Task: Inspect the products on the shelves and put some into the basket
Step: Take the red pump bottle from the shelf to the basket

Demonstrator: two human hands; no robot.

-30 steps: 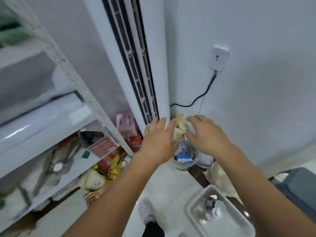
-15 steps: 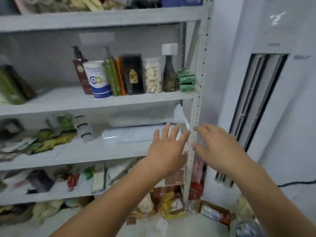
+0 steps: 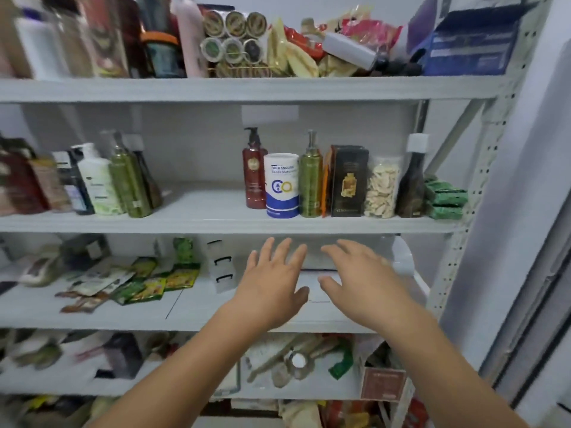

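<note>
**Both hands empty, raised in front of the shelves**

Left hand [image 3: 272, 285] and right hand [image 3: 361, 285]: palms away from camera, fingers straight and spread, holding nothing. They sit side by side with a small gap between them, in front of the third shelf [image 3: 191, 322] down, just under the front edge of the second shelf [image 3: 197, 225]. Can't tell if either touches anything. Right hand slightly blurred.

Products, second shelf, right group, left to right:
- dark red pump bottle [image 3: 255, 174], black pump, round gold emblem
- white-and-blue canister [image 3: 281, 185], blue band at the base, "CO"-style logo, touching the red bottle
- olive green pump bottle [image 3: 310, 180], silver pump
- black carton [image 3: 349, 180] with gold print, orange pack edge tucked at its left
- clear pouch of pale slices [image 3: 383, 189]
- dark bottle with white cap [image 3: 412, 183]
- stack of green packets [image 3: 445, 199] at the far right, against the upright

All upright except the flat green stack.

Second shelf, left group: white pump bottle [image 3: 95, 183], another green bottle [image 3: 128, 183], dark pouches; blurred.

Top shelf: stacked round tins [image 3: 233, 37], a pink bottle [image 3: 190, 35], yellow and red snack bags [image 3: 296, 54], a white roll [image 3: 350, 50] lying tilted, a blue box [image 3: 472, 41].

Third shelf: green and yellow sachets [image 3: 154, 282] scattered flat on the left, a clear box with black clips [image 3: 221, 267] just left of the left hand.

Lower shelves: mixed packets, too blurred to name.

Basket not in view.
</note>
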